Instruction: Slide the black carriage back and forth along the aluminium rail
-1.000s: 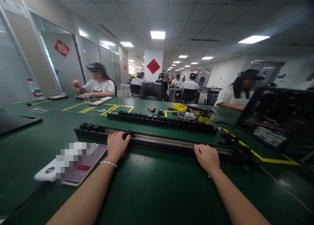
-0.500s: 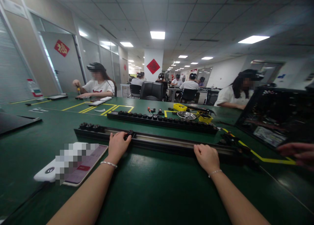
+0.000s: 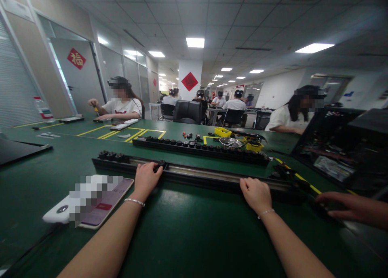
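Green tabletop under everything, bare forearms over it, a thin bracelet on the left wrist, another on the right. Left of the left hand: a smartphone with a white round-buttoned device lying against it, partly blurred out, dark cable trailing toward the near edge.

Right hand: folded nearly closed, knuckles up, fingers hooked over the near edge of a long black rail. Left hand: half-curled over the same rail, thumb side against a small black block; fingertips hidden, so from here I can't tell if it's pinching the block. The rail lies crosswise just beyond both hands, pale metal strip showing along its channel between them. Three more black blocks sit in it, beyond and left of the left hand.

Right of the right hand, a co-worker's hand reaches in, fingers slightly parted, near a dark part I can't make out.

Past both hands: second black rail, packed with a row of dark pieces. Behind it, a yellow bin and a round metal dish. Far right, a black open-sided case. Farther off, seated people in white shirts; a red diamond sign on a pillar.
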`<state>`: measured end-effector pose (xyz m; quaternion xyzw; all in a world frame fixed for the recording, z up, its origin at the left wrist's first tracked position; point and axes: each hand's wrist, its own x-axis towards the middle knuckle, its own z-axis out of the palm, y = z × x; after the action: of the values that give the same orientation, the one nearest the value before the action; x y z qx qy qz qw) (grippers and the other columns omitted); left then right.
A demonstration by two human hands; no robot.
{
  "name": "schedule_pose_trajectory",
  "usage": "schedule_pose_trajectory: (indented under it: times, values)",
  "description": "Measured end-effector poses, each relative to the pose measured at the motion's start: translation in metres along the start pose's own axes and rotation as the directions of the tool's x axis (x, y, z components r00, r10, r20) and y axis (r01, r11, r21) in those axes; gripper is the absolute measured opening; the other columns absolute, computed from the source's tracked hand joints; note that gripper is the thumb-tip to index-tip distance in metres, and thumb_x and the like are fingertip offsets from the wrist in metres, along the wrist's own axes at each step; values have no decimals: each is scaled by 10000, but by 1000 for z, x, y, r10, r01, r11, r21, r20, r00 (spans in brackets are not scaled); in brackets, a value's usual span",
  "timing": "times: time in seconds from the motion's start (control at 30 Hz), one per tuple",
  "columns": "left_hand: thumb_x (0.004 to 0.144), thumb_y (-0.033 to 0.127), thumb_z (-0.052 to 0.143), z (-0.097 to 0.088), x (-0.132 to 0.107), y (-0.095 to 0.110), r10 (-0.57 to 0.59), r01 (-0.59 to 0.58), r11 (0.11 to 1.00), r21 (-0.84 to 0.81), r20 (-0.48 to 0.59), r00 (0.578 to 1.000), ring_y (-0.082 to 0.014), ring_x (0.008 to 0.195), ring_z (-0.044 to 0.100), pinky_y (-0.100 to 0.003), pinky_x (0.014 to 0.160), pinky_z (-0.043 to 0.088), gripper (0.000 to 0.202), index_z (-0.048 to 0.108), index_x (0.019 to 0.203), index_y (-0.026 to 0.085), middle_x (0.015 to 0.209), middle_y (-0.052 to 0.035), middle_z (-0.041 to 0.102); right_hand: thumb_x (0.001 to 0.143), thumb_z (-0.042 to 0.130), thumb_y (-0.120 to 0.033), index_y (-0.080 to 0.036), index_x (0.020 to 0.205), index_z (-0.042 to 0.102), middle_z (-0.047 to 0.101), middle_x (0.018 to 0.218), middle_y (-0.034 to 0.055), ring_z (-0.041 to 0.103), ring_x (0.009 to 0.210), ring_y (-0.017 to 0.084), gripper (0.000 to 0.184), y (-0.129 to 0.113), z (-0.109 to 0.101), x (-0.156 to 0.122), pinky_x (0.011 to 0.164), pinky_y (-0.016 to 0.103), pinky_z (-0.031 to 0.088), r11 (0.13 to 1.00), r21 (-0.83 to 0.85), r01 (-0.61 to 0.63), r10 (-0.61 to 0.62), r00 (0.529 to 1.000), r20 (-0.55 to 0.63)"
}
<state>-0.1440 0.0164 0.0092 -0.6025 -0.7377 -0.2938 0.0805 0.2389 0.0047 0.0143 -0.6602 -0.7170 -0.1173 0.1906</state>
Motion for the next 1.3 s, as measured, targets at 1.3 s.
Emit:
schedule_pose_trajectory:
  times: [1.3]
  values:
    - [807,436,423,-6,-3,5,1,-1,1000,-24,26,1000,-251,1070,547,-473,1042,255,344,679,931,241,1012,-63,692,909,275,-369,-201,630,597,627,703,37,530,711,167,458,-1,-2,1,647,300,279,998,-59,14,-13,1000,10]
